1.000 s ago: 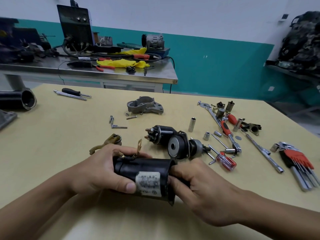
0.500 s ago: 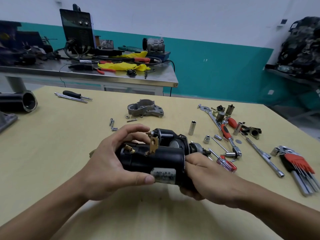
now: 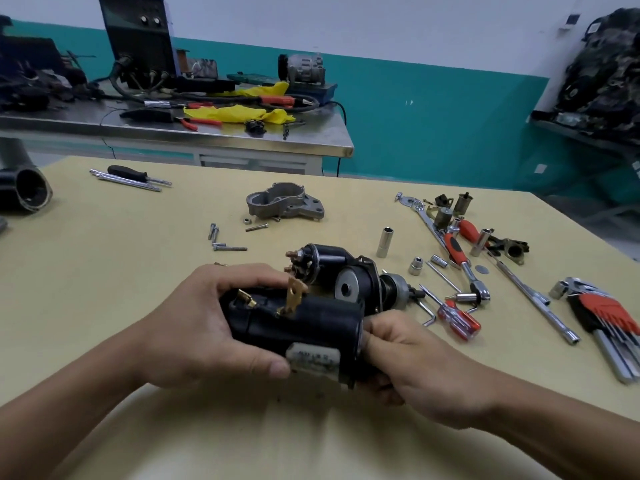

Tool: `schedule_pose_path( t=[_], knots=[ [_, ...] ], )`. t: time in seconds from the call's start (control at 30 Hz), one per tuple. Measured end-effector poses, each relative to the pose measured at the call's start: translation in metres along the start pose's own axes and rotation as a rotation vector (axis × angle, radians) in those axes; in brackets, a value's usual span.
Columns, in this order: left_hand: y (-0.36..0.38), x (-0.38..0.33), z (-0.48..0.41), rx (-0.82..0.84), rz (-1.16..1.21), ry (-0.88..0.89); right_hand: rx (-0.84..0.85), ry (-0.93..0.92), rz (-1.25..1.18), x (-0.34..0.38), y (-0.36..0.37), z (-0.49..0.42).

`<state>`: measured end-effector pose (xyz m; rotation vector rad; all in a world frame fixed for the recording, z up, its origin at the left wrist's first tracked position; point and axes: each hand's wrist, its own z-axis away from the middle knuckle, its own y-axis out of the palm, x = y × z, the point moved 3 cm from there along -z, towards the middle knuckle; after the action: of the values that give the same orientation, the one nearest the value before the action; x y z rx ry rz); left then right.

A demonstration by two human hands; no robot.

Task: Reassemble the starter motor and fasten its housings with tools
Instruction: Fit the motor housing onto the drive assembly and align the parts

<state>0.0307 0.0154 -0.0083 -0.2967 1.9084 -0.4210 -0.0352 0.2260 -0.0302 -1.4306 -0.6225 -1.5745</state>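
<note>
Holding the black motor housing (image 3: 311,327) over the surface (image 3: 104,271), the left hand (image 3: 204,327) has its grip wrapped round the terminal end and the right hand (image 3: 419,372) grips the open end, just before the solenoid assembly (image 3: 332,268).

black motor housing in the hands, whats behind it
The black solenoid assembly lies behind the motor housing; its lower edge, and whether they touch, is hidden.
</note>
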Motion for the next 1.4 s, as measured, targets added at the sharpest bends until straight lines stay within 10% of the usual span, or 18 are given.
schedule_pose_path(
  t=[0.57,0.77,1.0,1.4],
  knots=[
    [0.004,0.006,0.000,-0.067,0.219,-0.134,0.001,-0.064,0.458,0.029,-0.024,-0.001],
    [-0.009,0.020,0.017,-0.304,0.338,-0.225,-0.481,0.231,-0.025,0.020,-0.083,0.020],
    [0.004,0.026,0.013,-0.417,0.504,-0.340,-0.511,0.453,-0.673,-0.010,-0.044,0.003],
    [0.010,0.032,0.016,-0.448,0.430,-0.405,-0.722,0.491,-0.516,-0.007,-0.038,-0.041]
  ],
)
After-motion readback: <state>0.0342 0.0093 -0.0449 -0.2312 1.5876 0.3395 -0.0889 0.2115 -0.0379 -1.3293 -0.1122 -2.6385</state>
